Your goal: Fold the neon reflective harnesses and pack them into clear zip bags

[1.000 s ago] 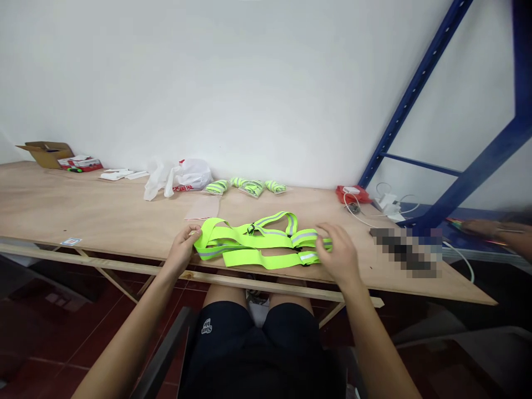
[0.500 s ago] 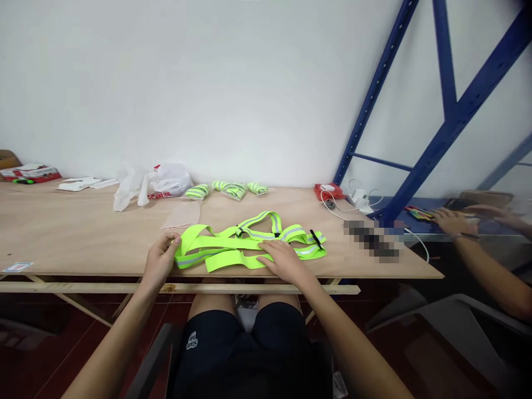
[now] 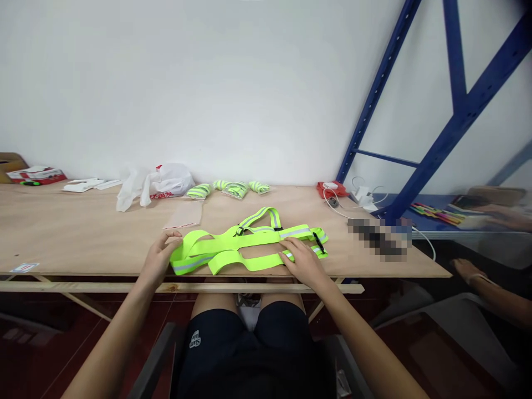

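Observation:
A neon yellow-green reflective harness with silver stripes and black buckles lies spread along the table's front edge. My left hand is at its left end, thumb and forefinger slightly apart beside the looped band. Over the right part of the straps rests my right hand, fingers stretched out and touching two bands. What lies under its palm is hidden. Behind the left end is a flat clear plastic bag.
Several packed reflective bundles and a white plastic bag sit by the wall. A red pouch with white cables is at the right, near a blue metal frame. Another person's hand shows at far right.
My right hand has slid right along the straps, which now lie straighter. My left fingers have loosened from the band's left end. The other person's arm has moved lower.

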`<state>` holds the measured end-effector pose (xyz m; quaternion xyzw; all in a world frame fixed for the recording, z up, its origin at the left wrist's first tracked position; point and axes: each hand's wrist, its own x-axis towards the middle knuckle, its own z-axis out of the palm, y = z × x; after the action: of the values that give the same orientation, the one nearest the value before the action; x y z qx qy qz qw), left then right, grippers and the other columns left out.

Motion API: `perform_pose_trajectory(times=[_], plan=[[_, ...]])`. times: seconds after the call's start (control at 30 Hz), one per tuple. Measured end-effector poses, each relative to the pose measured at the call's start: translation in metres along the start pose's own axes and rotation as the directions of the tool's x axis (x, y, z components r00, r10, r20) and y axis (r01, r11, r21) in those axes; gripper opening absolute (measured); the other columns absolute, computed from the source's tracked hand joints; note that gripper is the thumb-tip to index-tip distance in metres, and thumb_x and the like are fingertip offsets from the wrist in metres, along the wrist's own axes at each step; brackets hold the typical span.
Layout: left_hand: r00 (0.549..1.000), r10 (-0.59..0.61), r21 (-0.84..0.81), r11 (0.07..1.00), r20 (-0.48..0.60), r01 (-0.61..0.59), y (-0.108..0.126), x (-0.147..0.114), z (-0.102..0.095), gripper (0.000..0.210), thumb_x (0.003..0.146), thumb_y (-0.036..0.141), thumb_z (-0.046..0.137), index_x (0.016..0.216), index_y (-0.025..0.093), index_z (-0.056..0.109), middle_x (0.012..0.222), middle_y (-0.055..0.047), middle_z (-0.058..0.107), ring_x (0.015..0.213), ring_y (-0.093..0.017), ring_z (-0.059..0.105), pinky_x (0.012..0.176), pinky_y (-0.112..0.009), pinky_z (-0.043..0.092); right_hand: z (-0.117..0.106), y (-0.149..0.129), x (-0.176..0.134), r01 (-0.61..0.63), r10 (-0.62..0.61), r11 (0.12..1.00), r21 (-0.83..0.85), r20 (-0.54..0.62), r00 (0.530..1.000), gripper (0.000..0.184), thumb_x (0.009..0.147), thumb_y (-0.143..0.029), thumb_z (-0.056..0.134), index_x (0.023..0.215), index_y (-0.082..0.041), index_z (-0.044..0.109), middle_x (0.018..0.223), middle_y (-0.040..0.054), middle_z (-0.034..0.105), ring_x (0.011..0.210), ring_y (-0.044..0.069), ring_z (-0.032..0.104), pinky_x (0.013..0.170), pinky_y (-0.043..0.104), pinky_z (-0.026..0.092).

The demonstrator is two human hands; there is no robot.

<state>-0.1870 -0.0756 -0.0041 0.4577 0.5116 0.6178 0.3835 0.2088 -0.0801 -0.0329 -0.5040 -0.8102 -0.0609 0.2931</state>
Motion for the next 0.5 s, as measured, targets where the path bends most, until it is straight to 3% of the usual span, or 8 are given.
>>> perform_pose_trajectory(times=[0.07, 0.13, 0.2, 0.23, 0.3, 0.4, 0.43, 0.5], plan=[[0.973, 0.226, 0.237, 0.948, -0.04, -0.21, 0.017, 0.01, 0.0, 0.028, 0.071, 0.037, 0.077, 0.088, 0.02, 0.063, 0.08, -0.002, 0.065, 0.071, -0.018, 0.06, 0.059, -0.024, 0.048, -0.005, 0.002, -0.001, 0.003, -0.005, 1.0, -0.03, -0.06, 0.998, 0.031, 0.099, -0.029, 0.044, 0.118, -0.021, 0.068, 0.118, 0.0112, 0.068, 0.108, 0.027, 0.063, 0.091, 0.039, 0.05], [0.902, 0.432, 0.379, 0.835, -0.004, -0.398, 0.037, 0.025, 0.016, 0.022, 0.077, 0.034, 0.073, 0.092, 0.02, 0.065, 0.09, -0.003, 0.068, 0.079, -0.018, 0.062, 0.069, -0.026, 0.05, -0.009, 0.002, -0.001, -0.001, -0.01, 0.995, -0.103, -0.105, 0.994, 0.031, 0.099, -0.026, 0.043, 0.114, -0.021, 0.07, 0.113, 0.0115, 0.07, 0.105, 0.027, 0.062, 0.09, 0.039, 0.048], [0.845, 0.483, 0.378, 0.755, 0.231, -0.535, 0.053, 0.041, 0.05, 0.018, 0.08, 0.034, 0.07, 0.093, 0.021, 0.069, 0.091, -0.004, 0.07, 0.079, -0.019, 0.064, 0.072, -0.027, 0.051, -0.012, 0.002, 0.002, -0.005, -0.019, 0.98, -0.198, -0.117, 0.993, 0.033, 0.099, -0.026, 0.044, 0.117, -0.022, 0.07, 0.115, 0.013, 0.069, 0.106, 0.029, 0.06, 0.091, 0.042, 0.045], [0.803, 0.452, 0.324, 0.749, 0.388, -0.578, 0.057, 0.049, 0.073, 0.017, 0.079, 0.035, 0.071, 0.09, 0.021, 0.071, 0.087, -0.005, 0.071, 0.079, -0.021, 0.066, 0.072, -0.028, 0.052, -0.014, 0.002, 0.003, -0.006, -0.023, 0.971, -0.24, -0.117, 0.993, 0.034, 0.099, -0.026, 0.044, 0.122, -0.022, 0.069, 0.12, 0.0141, 0.067, 0.111, 0.03, 0.058, 0.094, 0.044, 0.043], [0.668, 0.359, 0.22, 0.753, 0.652, -0.62, 0.054, 0.063, 0.123, 0.019, 0.075, 0.036, 0.075, 0.088, 0.023, 0.076, 0.087, -0.006, 0.074, 0.08, -0.024, 0.069, 0.073, -0.03, 0.053, -0.015, 0.003, 0.006, -0.008, -0.026, 0.953, -0.302, -0.108, 0.994, 0.039, 0.097, -0.026, 0.047, 0.133, -0.022, 0.062, 0.137, 0.0166, 0.059, 0.127, 0.035, 0.049, 0.102, 0.05, 0.037], [0.488, 0.241, 0.134, 0.778, 0.839, -0.614, 0.025, 0.077, 0.188, 0.04, 0.061, 0.04, 0.085, 0.098, 0.027, 0.078, 0.104, -0.009, 0.076, 0.097, -0.03, 0.07, 0.09, -0.037, 0.052, -0.016, 0.012, 0.006, -0.015, 0.005, 0.943, -0.331, -0.031, 1.0, 0.045, 0.095, -0.029, 0.051, 0.14, -0.021, 0.057, 0.15, 0.018, 0.048, 0.141, 0.04, 0.035, 0.111, 0.06, 0.028], [0.455, 0.187, 0.143, 0.789, 0.871, -0.598, 0.013, 0.082, 0.203, 0.046, 0.057, 0.044, 0.086, 0.099, 0.027, 0.078, 0.11, -0.01, 0.075, 0.104, -0.032, 0.069, 0.095, -0.04, 0.05, -0.016, 0.017, 0.005, -0.02, 0.026, 0.946, -0.323, 0.012, 1.0, 0.045, 0.096, -0.031, 0.052, 0.14, -0.022, 0.057, 0.15, 0.0178, 0.048, 0.141, 0.04, 0.036, 0.111, 0.061, 0.028], [0.514, 0.174, 0.177, 0.808, 0.84, -0.562, -0.01, 0.091, 0.22, 0.055, 0.049, 0.054, 0.088, 0.096, 0.026, 0.078, 0.113, -0.013, 0.075, 0.11, -0.036, 0.066, 0.099, -0.043, 0.048, -0.016, 0.033, 0.002, -0.042, 0.073, 0.955, -0.292, 0.095, 0.993, 0.045, 0.097, -0.034, 0.05, 0.14, -0.023, 0.057, 0.149, 0.0169, 0.05, 0.139, 0.038, 0.041, 0.11, 0.059, 0.033]])
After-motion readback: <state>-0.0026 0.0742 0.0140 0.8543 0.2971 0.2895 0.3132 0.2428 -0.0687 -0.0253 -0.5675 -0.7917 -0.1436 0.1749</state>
